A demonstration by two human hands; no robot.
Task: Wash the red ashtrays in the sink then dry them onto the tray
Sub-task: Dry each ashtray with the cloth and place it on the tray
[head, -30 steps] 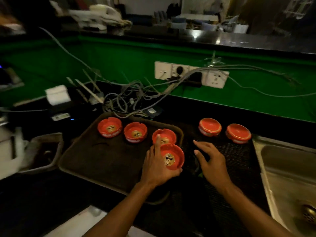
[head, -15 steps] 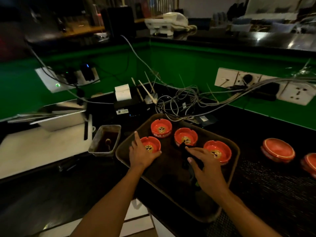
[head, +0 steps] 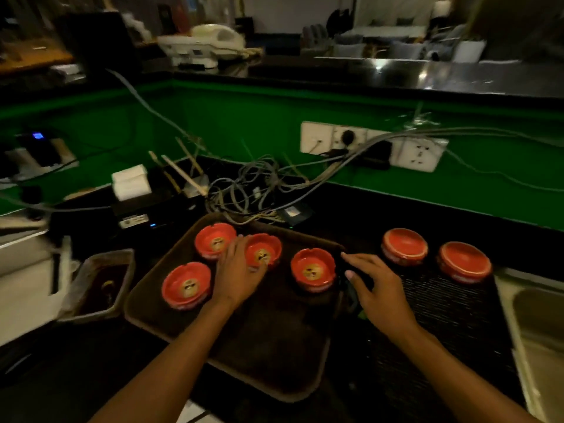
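Several red ashtrays stand upright on the brown tray [head: 244, 349]: a front-left ashtray [head: 186, 285], a back-left ashtray [head: 215, 241], a middle ashtray [head: 264, 250] and a right ashtray [head: 312, 270]. Two more red ashtrays [head: 404, 245] [head: 464, 261] lie upside down on the black ribbed mat [head: 442, 309]. My left hand [head: 236, 273] hovers over the tray with straight fingers, its fingertips at the middle ashtray's near edge. My right hand [head: 378, 288] is at the tray's right edge and holds a dark cloth [head: 351, 296], mostly hidden under the palm.
The steel sink [head: 540, 319] lies at the far right. A small dirty rectangular tray [head: 100, 282] sits left of the brown tray. A tangle of cables [head: 253, 190] and a black box [head: 143, 212] crowd the counter behind it, below wall sockets [head: 369, 145].
My left hand let go of the ashtray it set down at the tray's front left and moved right to the middle ashtray. My right hand shifted back to the tray's right edge.
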